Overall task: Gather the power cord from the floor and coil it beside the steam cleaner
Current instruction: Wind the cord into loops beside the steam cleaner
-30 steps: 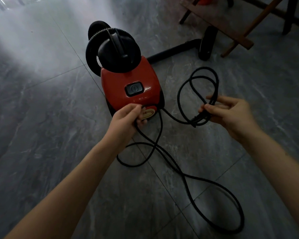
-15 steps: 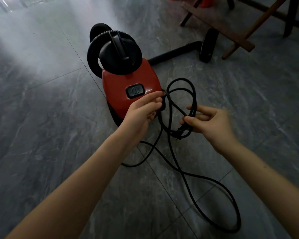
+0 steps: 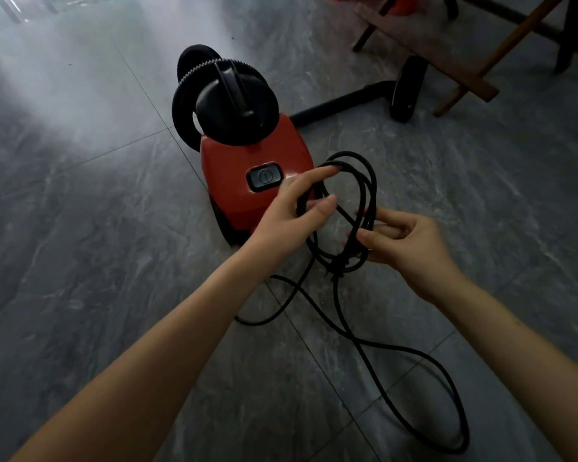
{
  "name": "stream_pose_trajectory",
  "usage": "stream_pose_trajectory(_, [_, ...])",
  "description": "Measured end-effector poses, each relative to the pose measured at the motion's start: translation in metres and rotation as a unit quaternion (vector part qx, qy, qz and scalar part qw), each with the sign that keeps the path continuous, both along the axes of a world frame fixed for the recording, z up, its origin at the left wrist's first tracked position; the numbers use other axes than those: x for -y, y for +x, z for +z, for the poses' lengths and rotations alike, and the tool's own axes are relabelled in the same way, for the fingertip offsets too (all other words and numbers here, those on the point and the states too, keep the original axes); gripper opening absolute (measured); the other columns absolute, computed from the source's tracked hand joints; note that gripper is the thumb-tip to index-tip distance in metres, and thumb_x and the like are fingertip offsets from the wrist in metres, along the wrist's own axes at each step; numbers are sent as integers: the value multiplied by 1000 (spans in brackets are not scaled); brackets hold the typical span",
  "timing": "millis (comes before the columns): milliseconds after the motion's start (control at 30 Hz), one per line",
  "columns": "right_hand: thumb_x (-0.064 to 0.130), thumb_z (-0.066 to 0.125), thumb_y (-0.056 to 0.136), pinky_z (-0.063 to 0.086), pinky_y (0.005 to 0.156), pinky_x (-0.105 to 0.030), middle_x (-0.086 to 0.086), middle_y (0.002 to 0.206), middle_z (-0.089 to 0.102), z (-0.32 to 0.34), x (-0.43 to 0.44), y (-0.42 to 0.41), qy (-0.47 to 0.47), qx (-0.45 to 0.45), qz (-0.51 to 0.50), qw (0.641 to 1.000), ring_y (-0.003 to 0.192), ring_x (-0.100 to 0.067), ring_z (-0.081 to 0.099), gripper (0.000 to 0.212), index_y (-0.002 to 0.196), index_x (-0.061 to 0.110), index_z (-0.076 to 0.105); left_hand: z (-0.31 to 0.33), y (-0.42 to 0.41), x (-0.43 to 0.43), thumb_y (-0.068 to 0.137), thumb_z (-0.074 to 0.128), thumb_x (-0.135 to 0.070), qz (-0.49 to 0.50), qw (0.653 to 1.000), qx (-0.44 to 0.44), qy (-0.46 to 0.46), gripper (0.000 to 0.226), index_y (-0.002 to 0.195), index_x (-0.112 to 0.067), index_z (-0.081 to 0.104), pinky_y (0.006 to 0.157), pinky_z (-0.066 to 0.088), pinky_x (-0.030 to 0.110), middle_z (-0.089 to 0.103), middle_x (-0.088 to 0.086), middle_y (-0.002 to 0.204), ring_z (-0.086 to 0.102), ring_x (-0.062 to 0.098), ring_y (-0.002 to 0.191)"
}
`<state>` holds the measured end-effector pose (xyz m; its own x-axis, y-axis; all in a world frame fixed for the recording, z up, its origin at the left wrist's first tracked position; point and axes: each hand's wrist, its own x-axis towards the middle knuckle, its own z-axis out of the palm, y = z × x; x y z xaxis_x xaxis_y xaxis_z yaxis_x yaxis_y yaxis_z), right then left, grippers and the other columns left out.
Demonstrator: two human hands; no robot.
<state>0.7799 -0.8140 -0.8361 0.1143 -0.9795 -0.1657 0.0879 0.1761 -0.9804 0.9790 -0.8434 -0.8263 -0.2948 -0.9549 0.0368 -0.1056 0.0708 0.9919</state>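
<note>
The left hand (image 3: 292,215) is spread, its index finger hooked over the top of a cord loop and its thumb pressed against the loop's near side, just in front of the steam cleaner (image 3: 254,181). The right hand (image 3: 404,243), to the right of the steam cleaner, is closed in a pinch with thumb and fingers bunching several turns of the power cord (image 3: 357,201) at their lower side.

The cord looks thin, round, matte black and rubber-sheathed: light and limp enough to bend into hand-sized loops, yet springy enough, I would judge, that the turns fan apart unless clamped. The safest hold is probably where the turns cross, at the right hand's pinch, while the left feeds fresh slack. A small knot or tie seems to sit at the bottom of the bundle; it is too dark to tell.

From the bundle the cord drops to the floor (image 3: 80,261) in front of the steam cleaner, in one small curve and one long loop trailing toward the viewer, so a good part is left to gather.

The steam cleaner is a glossy red, hard plastic shell with a black button, black cap and ribbed hose. The floor is smooth grey veined tile, likely slick under a dragged cord.
</note>
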Motion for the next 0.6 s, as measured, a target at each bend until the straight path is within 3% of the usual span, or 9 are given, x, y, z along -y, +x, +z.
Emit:
stream_pose_trajectory(100, [1, 68, 87, 59, 68, -25, -9, 88, 79, 2, -3, 7, -31, -12, -8, 999, 84, -24, 76, 31, 114, 17, 68, -4, -12, -2, 90, 66, -36, 25, 997, -67, 33, 28, 117, -31, 58, 83, 59, 39, 56, 2, 121, 69, 19, 99])
stream_pose_trajectory(200, [0, 68, 87, 59, 69, -26, -8, 89, 79, 0, -7, 11, -34, -14, -6, 999, 85, -23, 76, 32, 113, 19, 68, -9, -18, -2, 89, 70, -19, 72, 996, -58, -15, 24, 100, -19, 48, 70, 62, 41, 55, 5, 102, 69, 24, 73])
stream_pose_trajectory(267, [1, 65, 89, 61, 76, -34, -12, 95, 78, -2, -8, 11, -27, -16, -2, 999, 90, -26, 75, 32, 118, 14, 67, -12, -21, -2, 89, 65, -4, 84, 994, -62, -29, 28, 95, -20, 43, 69, 62, 51, 54, 8, 100, 72, 33, 76])
stream_pose_trajectory(333, [4, 61, 92, 61, 80, -40, -13, 101, 77, -2, -7, 10, -18, -3, 6, 1000, 93, -30, 74, 26, 115, 14, 69, -11, -24, -2, 89, 60, 5, 85, 994, -64, -35, 35, 92, -24, 41, 71, 62, 50, 52, 8, 99, 74, 33, 81])
stream_pose_trajectory(467, [25, 66, 89, 61, 76, -38, -11, 99, 77, 2, -6, 14, -2, 15, -7, 1000, 91, -29, 74, 19, 103, 15, 73, -9, -26, 0, 84, 62, 7, 106, 991, -11, -78, 42, 90, -28, 40, 68, 58, 51, 51, 4, 84, 64, 16, 64])
stream_pose_trajectory(533, [24, 69, 89, 62, 73, -37, -9, 95, 78, 2, -5, 16, -11, 3, -31, 999, 86, -29, 75, 17, 100, 12, 73, -8, -27, 0, 84, 60, 9, 99, 991, 8, -86, 39, 93, -22, 39, 67, 56, 55, 50, 4, 83, 58, 20, 62])
stream_pose_trajectory(600, [18, 66, 91, 62, 68, -35, -10, 90, 78, 2, -5, 16, -9, 10, -54, 998, 82, -29, 76, 12, 94, 10, 73, -6, -25, 0, 86, 56, 13, 78, 994, -9, -70, 39, 97, -18, 34, 68, 60, 47, 50, 7, 87, 63, 25, 64])
